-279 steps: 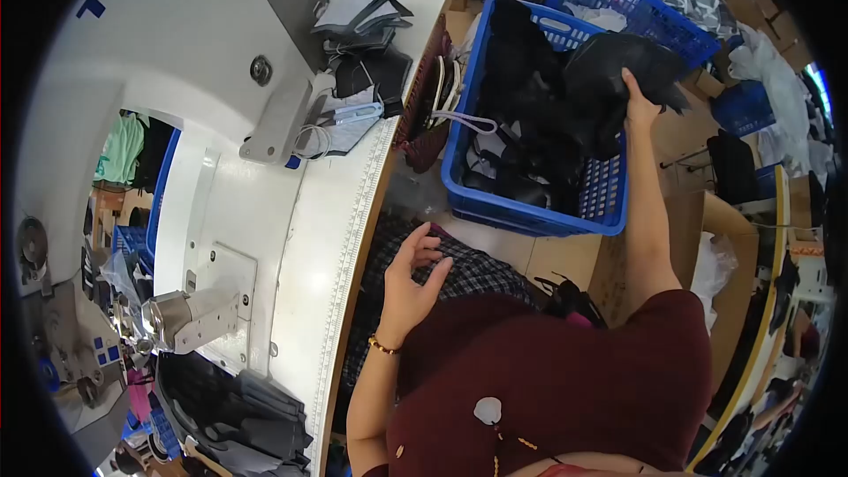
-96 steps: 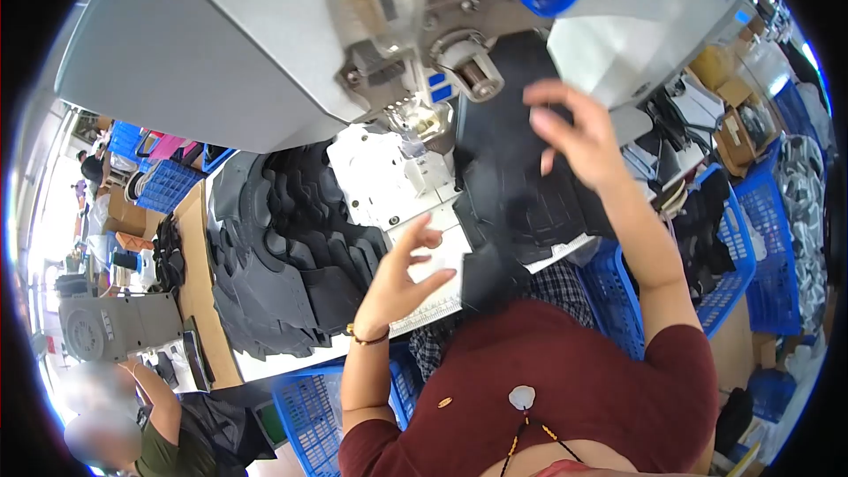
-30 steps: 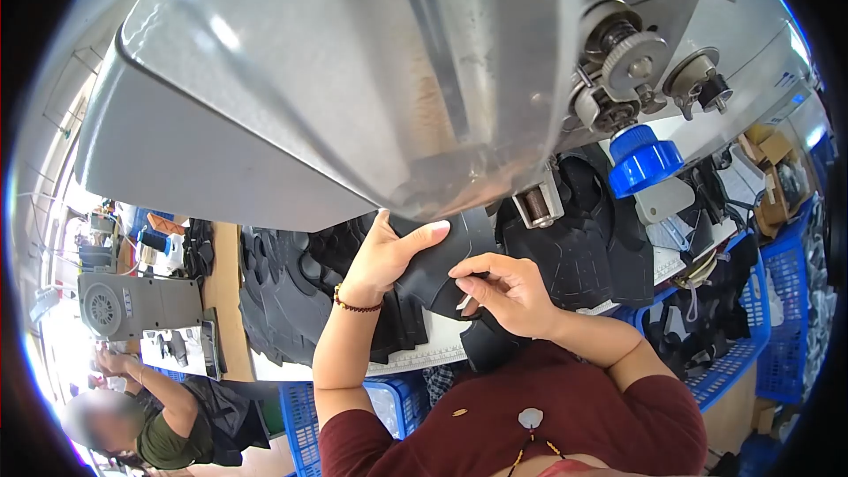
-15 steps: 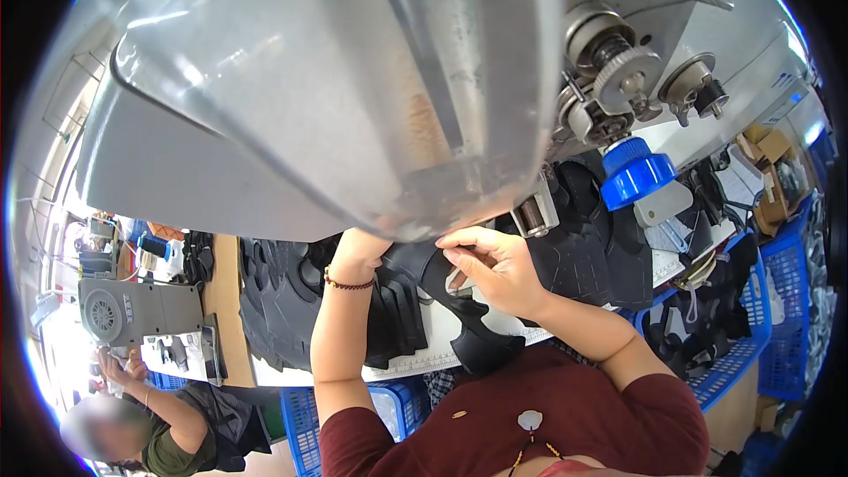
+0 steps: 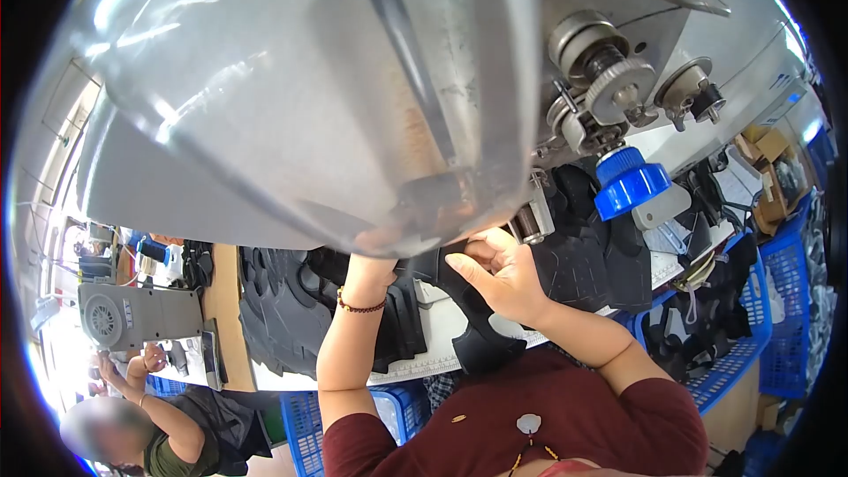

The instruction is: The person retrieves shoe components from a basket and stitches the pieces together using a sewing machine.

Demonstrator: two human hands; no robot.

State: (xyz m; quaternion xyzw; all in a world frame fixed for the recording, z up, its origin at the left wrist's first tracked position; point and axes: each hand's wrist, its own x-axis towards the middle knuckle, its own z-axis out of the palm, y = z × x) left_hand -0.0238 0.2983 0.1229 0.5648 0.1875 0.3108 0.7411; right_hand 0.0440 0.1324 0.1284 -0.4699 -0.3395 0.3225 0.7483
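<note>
A curved, flexible black piece [image 5: 484,343], like a shoe-upper part, hangs over the table's front edge against my shirt. My right hand [image 5: 505,278] is at its upper end, thumb pressed along it and fingers curled under. My left hand [image 5: 374,267], with a beaded bracelet on the wrist, reaches to the left end of the same piece. Its fingers are behind the clear plastic shield [image 5: 309,106] and blurred, so their grip cannot be made out. Right beside my right hand stands a metal part of the sewing machine [image 5: 530,221].
Stacked black pieces [image 5: 278,309] lie left, and more black pieces [image 5: 583,256] right. Machine tension knobs [image 5: 609,79] and a blue knob [image 5: 632,184] overhang the right. Blue baskets [image 5: 746,327] stand at the right. At far left a person [image 5: 168,415] works at another machine [image 5: 141,311].
My right hand has shifted slightly right and its fingers are more curled. My left hand has moved slightly right and down. A small shiny thing under my right fingers no longer shows.
</note>
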